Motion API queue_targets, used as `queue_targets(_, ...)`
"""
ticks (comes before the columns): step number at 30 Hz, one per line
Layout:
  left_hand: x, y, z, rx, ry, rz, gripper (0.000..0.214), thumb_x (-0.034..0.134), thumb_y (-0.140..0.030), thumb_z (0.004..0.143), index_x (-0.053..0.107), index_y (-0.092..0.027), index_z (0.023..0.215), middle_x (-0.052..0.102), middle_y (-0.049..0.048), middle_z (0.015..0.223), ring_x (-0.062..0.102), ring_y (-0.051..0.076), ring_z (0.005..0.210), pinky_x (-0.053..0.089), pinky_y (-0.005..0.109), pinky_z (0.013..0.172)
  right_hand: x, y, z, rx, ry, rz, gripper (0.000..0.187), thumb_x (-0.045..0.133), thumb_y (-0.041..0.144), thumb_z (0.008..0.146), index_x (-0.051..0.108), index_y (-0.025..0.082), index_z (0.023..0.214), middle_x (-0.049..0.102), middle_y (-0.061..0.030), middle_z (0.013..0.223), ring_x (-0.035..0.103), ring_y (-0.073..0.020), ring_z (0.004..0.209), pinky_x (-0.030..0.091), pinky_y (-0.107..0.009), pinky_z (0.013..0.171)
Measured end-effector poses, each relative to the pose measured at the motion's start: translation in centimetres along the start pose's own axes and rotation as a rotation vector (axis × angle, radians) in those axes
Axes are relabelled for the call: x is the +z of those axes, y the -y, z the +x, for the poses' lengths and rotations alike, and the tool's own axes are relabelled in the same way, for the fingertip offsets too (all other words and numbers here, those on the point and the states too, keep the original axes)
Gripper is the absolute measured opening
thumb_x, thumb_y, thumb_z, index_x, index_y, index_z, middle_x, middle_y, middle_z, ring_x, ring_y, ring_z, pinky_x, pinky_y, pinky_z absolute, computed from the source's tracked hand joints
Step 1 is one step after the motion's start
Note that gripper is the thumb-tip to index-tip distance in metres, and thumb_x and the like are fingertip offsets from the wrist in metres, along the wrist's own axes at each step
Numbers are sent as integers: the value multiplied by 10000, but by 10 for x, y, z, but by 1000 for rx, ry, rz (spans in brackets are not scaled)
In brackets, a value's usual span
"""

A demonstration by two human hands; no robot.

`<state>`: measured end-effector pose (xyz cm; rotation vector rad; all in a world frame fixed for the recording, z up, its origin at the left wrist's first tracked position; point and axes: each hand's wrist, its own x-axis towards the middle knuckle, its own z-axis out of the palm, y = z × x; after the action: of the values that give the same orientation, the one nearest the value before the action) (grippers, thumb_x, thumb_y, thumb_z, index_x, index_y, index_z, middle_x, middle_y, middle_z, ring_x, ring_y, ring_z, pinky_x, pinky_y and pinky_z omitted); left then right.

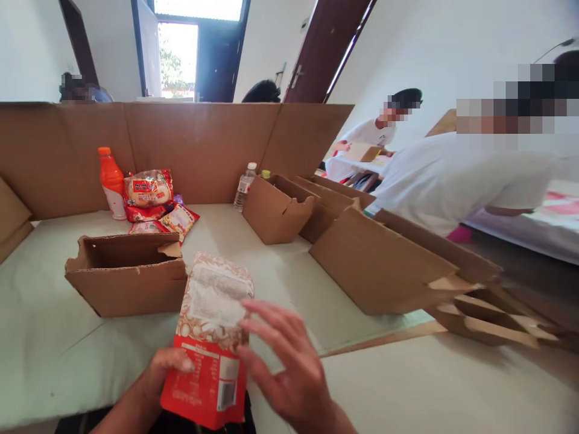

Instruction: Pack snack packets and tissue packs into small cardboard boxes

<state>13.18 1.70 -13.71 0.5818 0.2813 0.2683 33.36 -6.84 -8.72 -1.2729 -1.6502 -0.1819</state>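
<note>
A red and tan snack pouch [205, 355] with a clear window and a barcode is upright in front of me. My left hand [165, 371] grips its lower left side, thumb across the printed panel. At the pouch's right edge is my right hand [289, 361], its fingers stretched out and spread; whether the fingertips touch the pouch I cannot tell. Just behind the pouch stands an open cardboard box [131, 289], its inside dark. Farther back lie several snack packets [149, 190], beside an orange drink bottle [113, 184].
A tall cardboard screen [199, 144] lines the table's back. Several open cardboard boxes [357, 259] stand on the right, near a clear water bottle [245, 187]. A person in white [434, 175] sits to the right; other people are farther off.
</note>
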Motion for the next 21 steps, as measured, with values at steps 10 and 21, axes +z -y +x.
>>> queue_targets(10,-11,14,-1,-133,22,-115,458,704,-261,659,747,-73,1074,793,127,1000,732,281,984,520,295,843,44,-45,-23,1020,74,1003,580,796,613,693,763,203,1102,785,-126,1025,738,-326,923,604,-464,832)
queue_targets(21,-15,10,1,-138,-134,-189,431,777,-441,753,758,-144,1064,774,109,1105,634,344,1216,377,446,1120,29,-48,0,259,598,878,252,567,442,957,774,403,1095,760,-38,1166,623,-242,1226,478,-476,1042)
